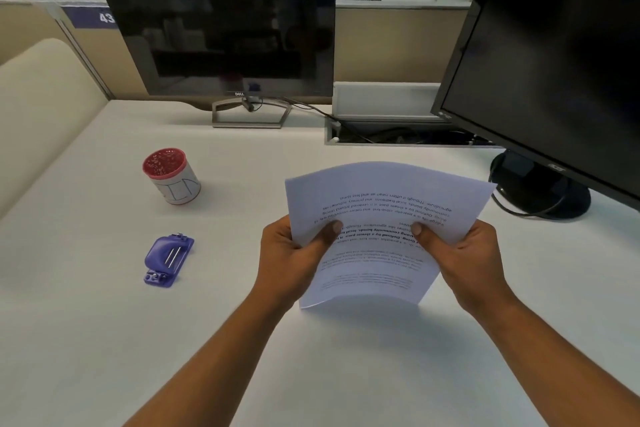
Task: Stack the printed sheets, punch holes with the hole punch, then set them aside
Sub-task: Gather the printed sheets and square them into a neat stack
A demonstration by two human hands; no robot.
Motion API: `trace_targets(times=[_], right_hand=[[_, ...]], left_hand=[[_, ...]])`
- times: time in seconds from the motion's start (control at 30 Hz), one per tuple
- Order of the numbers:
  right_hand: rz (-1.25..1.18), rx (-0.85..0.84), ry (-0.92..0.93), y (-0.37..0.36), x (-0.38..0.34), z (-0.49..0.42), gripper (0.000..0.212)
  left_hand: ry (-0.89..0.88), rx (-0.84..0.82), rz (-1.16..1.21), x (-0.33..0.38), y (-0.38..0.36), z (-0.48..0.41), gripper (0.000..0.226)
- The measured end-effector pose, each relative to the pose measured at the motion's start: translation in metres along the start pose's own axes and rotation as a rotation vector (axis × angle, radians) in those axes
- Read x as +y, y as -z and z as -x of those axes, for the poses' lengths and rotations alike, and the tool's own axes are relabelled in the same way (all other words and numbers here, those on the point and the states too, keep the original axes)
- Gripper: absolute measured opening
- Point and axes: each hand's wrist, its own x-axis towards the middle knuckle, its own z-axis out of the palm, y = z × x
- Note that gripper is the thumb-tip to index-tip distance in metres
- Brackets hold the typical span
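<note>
Pinches with thumbs and curled fingers (pixel 332 229) the printed sheets (pixel 381 204), left hand (pixel 294 255) and right hand (pixel 465 253) on opposite side edges, over desk (pixel 242 340), centre-right. Loosen grip, tap near edge down to square corners, then reach near-left for hole punch (pixel 168 258).

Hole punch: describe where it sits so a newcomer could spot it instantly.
Start at the Dell monitor at the back of the white desk. Come forward past the red-rimmed cup on the left; the hole punch lies just nearer, left of the printed sheets. It is the only purple thing there.
</note>
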Motion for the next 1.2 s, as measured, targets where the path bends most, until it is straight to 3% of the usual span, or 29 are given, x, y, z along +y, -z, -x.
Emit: trace_targets(times=[0.27,0.83,1.03,1.2], right_hand=[[0.012,-0.028,0.072,0.001,-0.012,-0.002,0.018],[0.088,-0.043,-0.005,-0.004,0.011,0.003,0.023],[0.228,-0.04,-0.033,0.006,0.023,0.006,0.056],[0.157,0.173,-0.263,0.004,0.035,0.013,0.092]], left_hand=[[-0.088,-0.01,-0.034,0.01,0.001,-0.002,0.019],[-0.04,0.013,-0.124,-0.015,0.003,-0.004,0.018],[-0.026,0.117,-0.132,-0.015,0.001,-0.006,0.023],[0.041,0.231,0.088,-0.008,-0.002,-0.008,0.022]])
